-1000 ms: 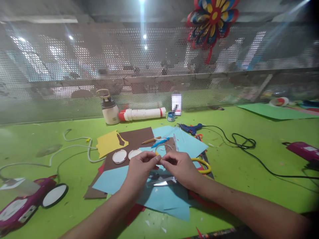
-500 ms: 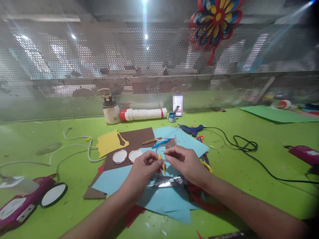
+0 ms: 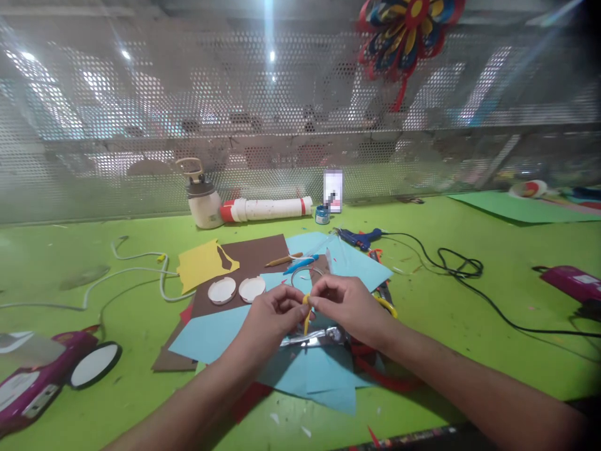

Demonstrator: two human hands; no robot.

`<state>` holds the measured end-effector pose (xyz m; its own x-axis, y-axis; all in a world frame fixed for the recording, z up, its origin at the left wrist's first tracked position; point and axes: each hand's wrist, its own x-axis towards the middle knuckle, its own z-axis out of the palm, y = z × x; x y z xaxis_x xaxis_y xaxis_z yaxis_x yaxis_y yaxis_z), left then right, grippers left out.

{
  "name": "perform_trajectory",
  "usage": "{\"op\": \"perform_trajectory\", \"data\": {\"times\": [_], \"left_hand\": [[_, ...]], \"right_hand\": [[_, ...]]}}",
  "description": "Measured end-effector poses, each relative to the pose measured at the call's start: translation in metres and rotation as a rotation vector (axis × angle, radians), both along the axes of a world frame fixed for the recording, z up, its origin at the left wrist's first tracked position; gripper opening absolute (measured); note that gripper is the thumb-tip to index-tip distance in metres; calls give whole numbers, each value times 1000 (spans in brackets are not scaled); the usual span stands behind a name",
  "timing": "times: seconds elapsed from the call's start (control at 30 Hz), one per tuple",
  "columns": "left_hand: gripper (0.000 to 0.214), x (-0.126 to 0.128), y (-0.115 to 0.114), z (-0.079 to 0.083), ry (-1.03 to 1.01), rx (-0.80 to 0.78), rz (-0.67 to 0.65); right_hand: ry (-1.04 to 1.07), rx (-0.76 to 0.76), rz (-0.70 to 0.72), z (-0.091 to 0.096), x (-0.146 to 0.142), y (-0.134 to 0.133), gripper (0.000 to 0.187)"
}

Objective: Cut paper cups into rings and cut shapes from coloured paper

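A small yellow strip point(image 3: 307, 322), perhaps paper, is pinched upright between the fingertips of my left hand point(image 3: 282, 310). My right hand point(image 3: 340, 304) closes thumb and forefinger on the strip's top end, touching the left fingertips. Beneath both hands lie light blue paper sheets point(image 3: 323, 376) and a shiny silver wrapper point(image 3: 314, 338). Just beyond the fingers are a clear round ring point(image 3: 305, 270), a blue pen-like tool point(image 3: 301, 264) and a brown pen-like tool point(image 3: 282, 260). Two white round lids point(image 3: 252, 289) rest on brown paper point(image 3: 258, 247) to the left.
A blue glue gun point(image 3: 359, 238) with a black cord lies behind the right hand. Yellow paper point(image 3: 200, 266), white cable point(image 3: 164, 282) and a magenta device point(image 3: 56, 369) are leftward. At the back stand a spray bottle point(image 3: 204, 203), white tube point(image 3: 272, 208) and small blue jar point(image 3: 322, 214).
My right fingertips have come down and left onto the top of the yellow strip, which only the left hand held before. The camera view has shifted slightly.
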<state>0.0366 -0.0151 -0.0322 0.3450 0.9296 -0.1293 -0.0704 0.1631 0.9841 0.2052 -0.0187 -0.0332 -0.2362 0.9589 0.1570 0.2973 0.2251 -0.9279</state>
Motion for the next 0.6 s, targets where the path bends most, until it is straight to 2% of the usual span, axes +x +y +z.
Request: {"op": "perform_trajectory", "data": {"times": [0.37, 0.6], "left_hand": [[23, -3, 3, -7, 41, -19, -56], [25, -1, -3, 2, 36, -87, -59]], "right_hand": [[66, -93, 20, 6, 1, 0, 17], [138, -150, 16, 12, 3, 0, 25]]}}
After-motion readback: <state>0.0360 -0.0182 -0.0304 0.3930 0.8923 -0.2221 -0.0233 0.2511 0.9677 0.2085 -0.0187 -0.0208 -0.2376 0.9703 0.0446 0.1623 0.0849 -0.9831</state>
